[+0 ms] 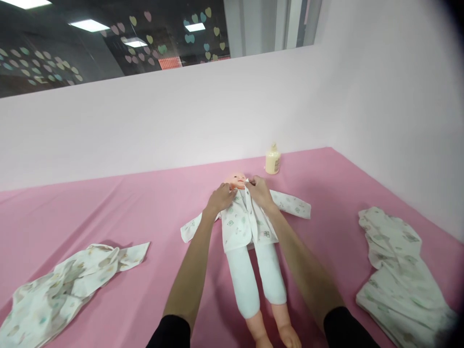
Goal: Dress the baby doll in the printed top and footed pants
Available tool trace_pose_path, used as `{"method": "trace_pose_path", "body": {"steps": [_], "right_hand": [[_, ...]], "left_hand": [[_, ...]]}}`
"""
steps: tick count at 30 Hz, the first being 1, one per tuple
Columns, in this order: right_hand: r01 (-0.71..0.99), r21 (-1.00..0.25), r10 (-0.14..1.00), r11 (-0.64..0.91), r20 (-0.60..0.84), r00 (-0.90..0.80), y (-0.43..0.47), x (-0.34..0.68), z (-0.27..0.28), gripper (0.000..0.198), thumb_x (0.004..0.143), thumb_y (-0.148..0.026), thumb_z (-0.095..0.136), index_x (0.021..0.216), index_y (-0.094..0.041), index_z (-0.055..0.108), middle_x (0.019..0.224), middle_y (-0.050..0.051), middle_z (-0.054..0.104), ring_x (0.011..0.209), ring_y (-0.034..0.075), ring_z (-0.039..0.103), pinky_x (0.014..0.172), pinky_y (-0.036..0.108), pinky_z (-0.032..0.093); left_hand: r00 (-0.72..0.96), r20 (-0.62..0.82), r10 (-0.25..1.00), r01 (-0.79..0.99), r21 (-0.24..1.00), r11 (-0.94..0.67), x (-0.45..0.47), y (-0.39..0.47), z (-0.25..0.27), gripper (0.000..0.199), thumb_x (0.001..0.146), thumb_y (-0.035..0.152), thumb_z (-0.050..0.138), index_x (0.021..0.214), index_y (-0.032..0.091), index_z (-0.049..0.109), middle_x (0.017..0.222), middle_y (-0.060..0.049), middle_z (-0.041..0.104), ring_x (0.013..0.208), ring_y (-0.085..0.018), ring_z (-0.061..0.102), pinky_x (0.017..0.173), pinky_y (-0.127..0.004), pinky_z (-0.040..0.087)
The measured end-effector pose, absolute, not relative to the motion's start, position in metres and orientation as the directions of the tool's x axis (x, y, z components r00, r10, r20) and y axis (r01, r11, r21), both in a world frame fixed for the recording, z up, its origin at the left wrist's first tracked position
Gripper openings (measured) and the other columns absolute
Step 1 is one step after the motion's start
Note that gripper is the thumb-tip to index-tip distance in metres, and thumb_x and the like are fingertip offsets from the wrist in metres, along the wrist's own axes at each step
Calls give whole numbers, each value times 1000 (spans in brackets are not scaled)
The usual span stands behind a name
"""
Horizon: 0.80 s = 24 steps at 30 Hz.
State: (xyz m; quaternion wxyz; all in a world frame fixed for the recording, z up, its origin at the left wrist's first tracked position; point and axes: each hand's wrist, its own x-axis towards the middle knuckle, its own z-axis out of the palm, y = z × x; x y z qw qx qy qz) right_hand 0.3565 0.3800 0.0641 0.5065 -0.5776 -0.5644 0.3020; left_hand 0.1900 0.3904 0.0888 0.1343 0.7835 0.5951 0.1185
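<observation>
A baby doll (238, 181) lies on its back on the pink sheet, its feet toward me. It wears a white printed baby jacket (237, 224), whose front hangs partly open, and white trousers (243, 280). The sleeves spread out to both sides. Near the doll's chin, my left hand (221, 198) pinches the collar edge on the left side. My right hand (260, 192) grips the opposite collar edge, with a white corner showing at its fingertips. Both hands cover parts of the neck and shoulders.
A pale yellow pump bottle (273, 160) stands behind the doll near the wall. Crumpled printed baby clothing (72, 282) lies at the left, and folded printed clothing (398, 270) lies at the right. White walls (163, 121) border the pink surface (163, 203).
</observation>
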Motion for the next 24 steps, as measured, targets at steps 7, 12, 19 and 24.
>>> {"method": "trace_pose_path", "body": {"steps": [7, 12, 19, 24], "right_hand": [[407, -835, 922, 371, 384, -53, 388, 336, 59, 12, 86, -22, 49, 75, -20, 54, 75, 0, 59, 71, 15, 53, 66, 26, 39], [519, -744, 906, 421, 371, -202, 383, 333, 61, 22, 89, -17, 47, 68, -19, 52, 77, 1, 59, 73, 15, 53, 67, 26, 36], [593, -737, 945, 325, 281, -169, 379, 336, 69, 19, 88, -21, 51, 71, -19, 59, 72, 3, 62, 74, 17, 55, 68, 27, 37], [610, -735, 954, 295, 264, -143, 374, 343, 76, 27, 90, -28, 47, 67, -19, 55, 68, 1, 59, 67, 15, 52, 64, 27, 35]], "left_hand": [[322, -16, 947, 866, 409, -288, 185, 397, 87, 23, 96, 32, 43, 108, 16, 54, 103, -12, 69, 89, -24, 65, 71, -30, 42], [342, 28, 939, 846, 425, -321, 183, 399, 81, 22, 91, 20, 47, 110, 15, 56, 105, -13, 70, 94, -25, 65, 72, -29, 42], [301, 15, 953, 837, 476, -272, 184, 402, 78, 20, 90, 21, 48, 106, 14, 58, 100, -13, 71, 91, -23, 64, 69, -27, 40], [365, -9, 931, 817, 483, -315, 185, 409, 80, 10, 85, 17, 50, 86, 17, 59, 83, -8, 69, 77, -21, 62, 64, -28, 36]]}}
